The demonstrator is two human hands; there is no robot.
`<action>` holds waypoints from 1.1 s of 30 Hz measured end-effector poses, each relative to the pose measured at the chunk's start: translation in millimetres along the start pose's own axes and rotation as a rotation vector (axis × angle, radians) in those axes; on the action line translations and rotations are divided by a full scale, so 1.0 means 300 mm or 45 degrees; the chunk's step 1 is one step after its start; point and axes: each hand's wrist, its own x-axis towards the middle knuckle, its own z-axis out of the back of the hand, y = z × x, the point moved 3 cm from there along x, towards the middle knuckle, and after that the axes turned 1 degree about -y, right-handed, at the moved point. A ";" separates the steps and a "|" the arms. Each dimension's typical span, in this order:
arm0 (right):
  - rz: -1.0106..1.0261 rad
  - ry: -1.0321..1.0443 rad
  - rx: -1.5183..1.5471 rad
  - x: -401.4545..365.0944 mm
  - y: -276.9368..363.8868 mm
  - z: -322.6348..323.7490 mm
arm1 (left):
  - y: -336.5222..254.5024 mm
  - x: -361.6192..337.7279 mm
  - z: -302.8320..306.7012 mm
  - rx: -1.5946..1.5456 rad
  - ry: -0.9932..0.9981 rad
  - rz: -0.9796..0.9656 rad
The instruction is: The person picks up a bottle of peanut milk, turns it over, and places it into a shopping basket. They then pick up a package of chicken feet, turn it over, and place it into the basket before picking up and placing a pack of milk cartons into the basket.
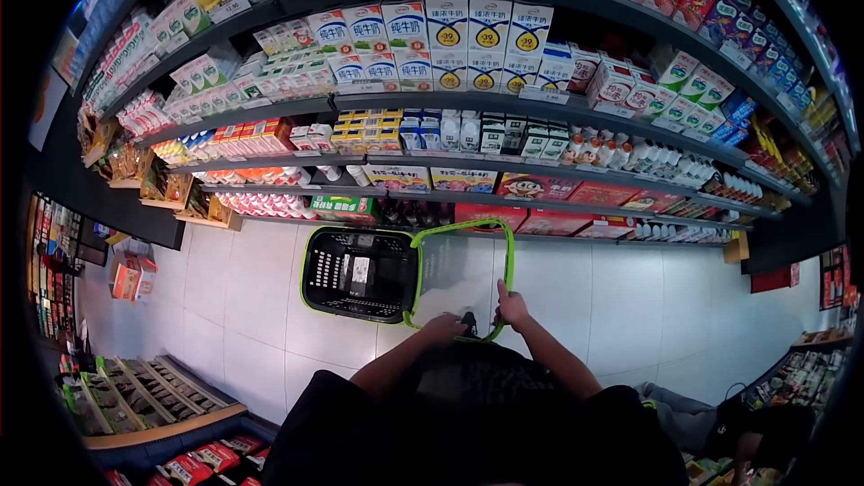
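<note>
A black shopping basket (326, 299) with a green rim sits on the floor before the shelves, a white label or paper (358, 274) showing inside it. Its green handle (509, 256) loops out to the right, toward me. My right hand (512, 305) is closed around the handle's right side, thumb pointing up along it. At the near side of the loop, my left hand (444, 328) is closed on the handle, its fingers partly hidden. Between my hands is a small dark shape (469, 322) that I cannot make out.
Tall shelves ahead hold white milk cartons (445, 36), yellow packs (364, 130) and red boxes (540, 187). Pale floor tiles (630, 297) run along them. An orange and white carton (133, 277) stands left; a slatted display (148, 391) is near left. Another person's grey-clothed leg (684, 418) shows right.
</note>
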 end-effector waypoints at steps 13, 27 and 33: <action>-0.033 -0.098 -0.121 -0.073 -0.122 -0.056 | -0.244 -0.013 -0.129 0.120 0.691 -0.235; -0.103 0.119 0.156 -0.067 -0.167 0.099 | -0.376 0.001 -0.261 0.152 0.366 -0.133; -0.117 0.205 0.176 -0.026 -0.238 0.275 | -0.468 0.068 -0.402 0.212 0.247 0.017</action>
